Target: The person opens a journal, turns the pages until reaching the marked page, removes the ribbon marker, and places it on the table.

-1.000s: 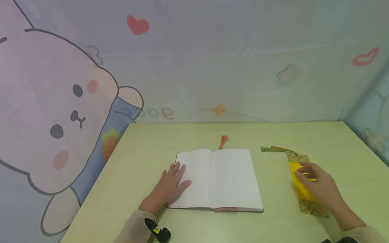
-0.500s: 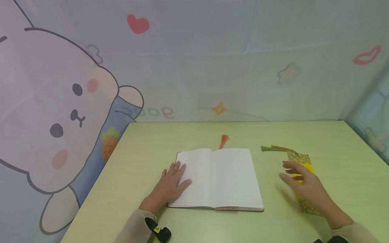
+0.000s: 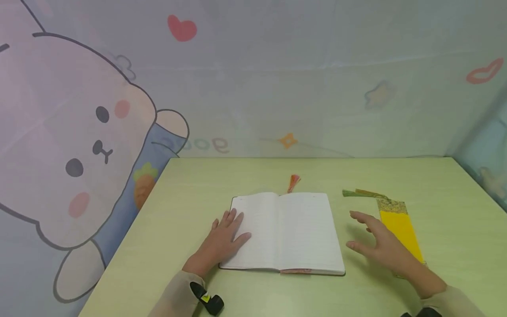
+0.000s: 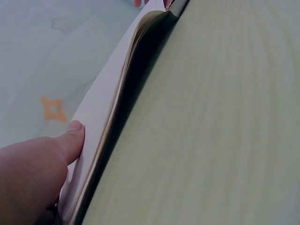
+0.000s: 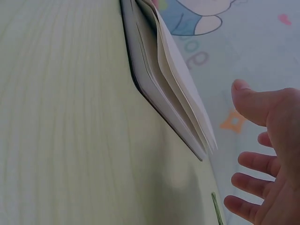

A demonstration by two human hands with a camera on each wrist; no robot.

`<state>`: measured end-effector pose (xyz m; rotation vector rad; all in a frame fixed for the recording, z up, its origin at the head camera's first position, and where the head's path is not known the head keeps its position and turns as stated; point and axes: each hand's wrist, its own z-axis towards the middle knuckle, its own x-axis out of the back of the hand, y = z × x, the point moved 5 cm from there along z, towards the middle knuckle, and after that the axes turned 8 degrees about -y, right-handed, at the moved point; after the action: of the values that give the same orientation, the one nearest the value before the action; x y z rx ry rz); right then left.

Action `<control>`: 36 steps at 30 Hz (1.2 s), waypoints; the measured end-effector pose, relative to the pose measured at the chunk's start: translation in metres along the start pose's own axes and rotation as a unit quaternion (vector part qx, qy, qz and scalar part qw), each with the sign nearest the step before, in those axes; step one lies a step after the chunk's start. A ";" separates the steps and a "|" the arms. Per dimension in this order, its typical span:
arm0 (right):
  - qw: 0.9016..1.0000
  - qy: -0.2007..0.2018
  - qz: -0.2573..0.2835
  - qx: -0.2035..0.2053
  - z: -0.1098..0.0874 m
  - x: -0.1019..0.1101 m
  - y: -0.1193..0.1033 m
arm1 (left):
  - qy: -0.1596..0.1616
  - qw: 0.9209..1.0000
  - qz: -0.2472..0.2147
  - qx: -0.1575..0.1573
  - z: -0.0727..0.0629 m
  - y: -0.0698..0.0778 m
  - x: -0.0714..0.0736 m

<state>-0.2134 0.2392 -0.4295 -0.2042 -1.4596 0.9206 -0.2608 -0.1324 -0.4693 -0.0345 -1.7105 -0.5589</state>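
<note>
An open notebook (image 3: 309, 233) with lined white pages lies in the middle of the table. My left hand (image 3: 219, 242) rests on its left page with fingers spread; the left wrist view shows the thumb (image 4: 72, 140) on the page near the edge. My right hand (image 3: 382, 244) hovers between the notebook and a yellow bookmark (image 3: 402, 226), holding nothing, its thumb and fingers apart. In the right wrist view the notebook's page edges (image 5: 173, 89) are left of that hand. The forearm and hand cover part of the bookmark's left side and lower end.
A green tassel (image 3: 364, 193) extends left from the bookmark's top. Behind the notebook an orange-pink tassel (image 3: 293, 182) sticks out at the spine. The pale green table (image 3: 190, 185) ends at a printed cloth backdrop (image 3: 253, 97).
My right hand has moved left, away from over the bookmark toward the notebook, and its fingers have spread. The bookmark stays on the table. My left hand keeps its place on the page.
</note>
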 end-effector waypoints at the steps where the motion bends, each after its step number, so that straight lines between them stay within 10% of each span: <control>1: 1.000 -0.009 0.004 0.002 0.001 -0.002 -0.001 | 0.000 1.000 0.001 0.000 0.000 0.000 0.000; 19: 0.983 -0.061 -0.120 0.122 0.010 -0.022 -0.015 | -0.014 1.000 0.016 0.003 0.000 0.000 -0.001; 36: 0.972 -0.095 -0.168 0.137 0.019 -0.032 -0.011 | -0.022 1.000 0.014 0.007 0.000 0.001 0.002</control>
<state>-0.2217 0.2042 -0.4436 0.3352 -1.4660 0.8670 -0.2612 -0.1321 -0.4667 -0.0605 -1.7550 -0.5297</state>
